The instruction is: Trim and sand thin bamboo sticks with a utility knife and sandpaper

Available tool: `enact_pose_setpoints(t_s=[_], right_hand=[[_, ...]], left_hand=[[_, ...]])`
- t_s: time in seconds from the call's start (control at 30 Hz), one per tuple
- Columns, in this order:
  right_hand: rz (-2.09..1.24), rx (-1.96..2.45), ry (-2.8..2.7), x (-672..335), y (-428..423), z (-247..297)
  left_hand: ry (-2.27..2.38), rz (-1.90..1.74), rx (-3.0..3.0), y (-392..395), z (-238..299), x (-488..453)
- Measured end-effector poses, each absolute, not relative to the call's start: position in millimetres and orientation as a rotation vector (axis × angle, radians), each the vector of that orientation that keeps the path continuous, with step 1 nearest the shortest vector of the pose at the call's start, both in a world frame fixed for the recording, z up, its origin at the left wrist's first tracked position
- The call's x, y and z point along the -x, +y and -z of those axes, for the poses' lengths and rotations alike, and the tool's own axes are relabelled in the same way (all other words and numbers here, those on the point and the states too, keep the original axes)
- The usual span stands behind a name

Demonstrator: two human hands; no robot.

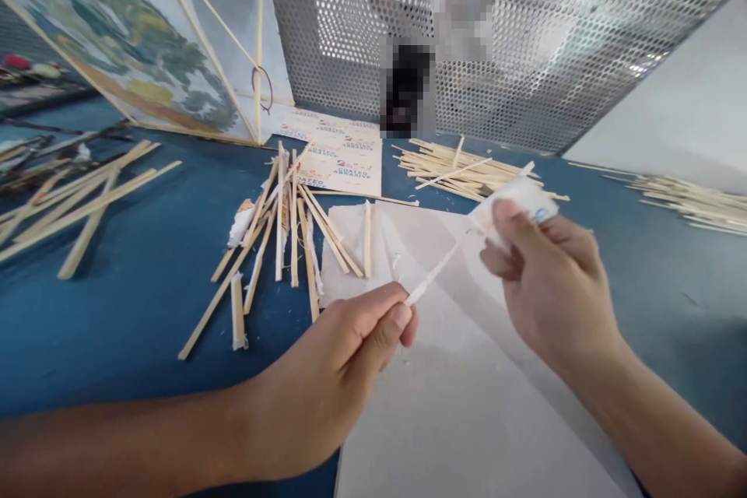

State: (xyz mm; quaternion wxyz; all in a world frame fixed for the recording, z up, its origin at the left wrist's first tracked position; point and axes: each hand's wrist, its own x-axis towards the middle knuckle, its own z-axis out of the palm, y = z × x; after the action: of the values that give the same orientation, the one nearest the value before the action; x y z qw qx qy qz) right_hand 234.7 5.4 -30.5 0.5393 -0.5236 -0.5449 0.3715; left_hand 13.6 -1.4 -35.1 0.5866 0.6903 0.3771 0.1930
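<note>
Near the middle of the view, my left hand (367, 334) is closed, thumb and fingers pinching the lower end of a thin pale wooden stick (439, 268). The stick slants up to the right, its edge looking rough and whitish. My right hand (548, 264) is closed on a piece of sandpaper (519, 202), white-backed with a bit of blue print. That piece lies around the stick's upper part, and a pale tip pokes out beyond it. Both hands are above a large pale board (467, 405); the sandpaper's gritty side is hidden.
Loose wooden strips (295, 241) lie left of the board, some with torn white paper. A printed abrasive sheet (355, 163) lies behind. Stick piles (437, 167) sit by the perforated metal screen (350, 15) and at far right. A painted panel with a wooden frame (145, 54) stands at left.
</note>
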Motion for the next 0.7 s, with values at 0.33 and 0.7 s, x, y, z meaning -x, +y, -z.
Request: enact_pose_setpoints(t_s=[0.33, 0.7], right_hand=[[-0.867, 1.287, -1.361, -234.3, 3.9, 23.7], [-0.869, 1.256, -1.242, -234.7, 7.7, 28.4]], left_hand=[[0.881, -0.447, -1.595, -2.0, 36.2, -13.1], [0.915, -0.513, -1.551, -2.1, 40.5, -10.6]])
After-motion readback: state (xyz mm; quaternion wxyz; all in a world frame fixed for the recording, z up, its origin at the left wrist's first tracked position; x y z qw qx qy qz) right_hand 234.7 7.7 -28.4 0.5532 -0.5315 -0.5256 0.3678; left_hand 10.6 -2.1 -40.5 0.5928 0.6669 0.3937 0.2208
